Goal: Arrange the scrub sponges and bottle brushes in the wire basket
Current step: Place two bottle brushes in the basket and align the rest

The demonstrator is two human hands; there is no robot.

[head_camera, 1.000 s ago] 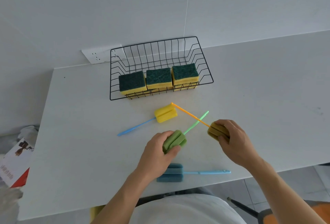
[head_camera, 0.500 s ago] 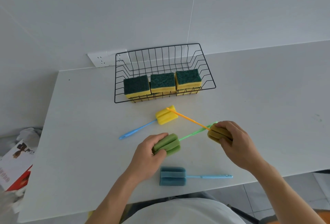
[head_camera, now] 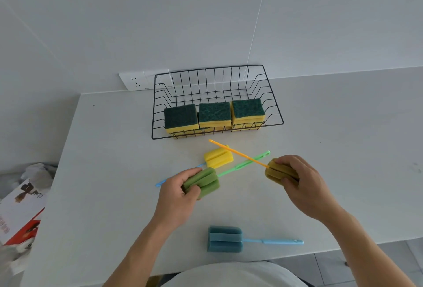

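4 bottle brushes are out on the counter [head_camera: 343, 149]; the left hand [head_camera: 177, 191] has its fingers clamped on the green brush [head_camera: 202, 182]; the right hand [head_camera: 302, 183] grips the orange brush [head_camera: 278, 171]; beyond the fingers lie the yellow brush [head_camera: 218, 158] and the wire basket [head_camera: 273, 103] holding 3 stacks of scrub sponges [head_camera: 215, 113]; the blue brush [head_camera: 225, 238] lies nearer than the fingers.

- Single head-worn view, looking forward and steeply down from above the near table [head_camera: 103, 195] edge.
- Close range: each hand's grip sits mid-frame; wire basket [head_camera: 273, 108] beyond the grips, wall behind.
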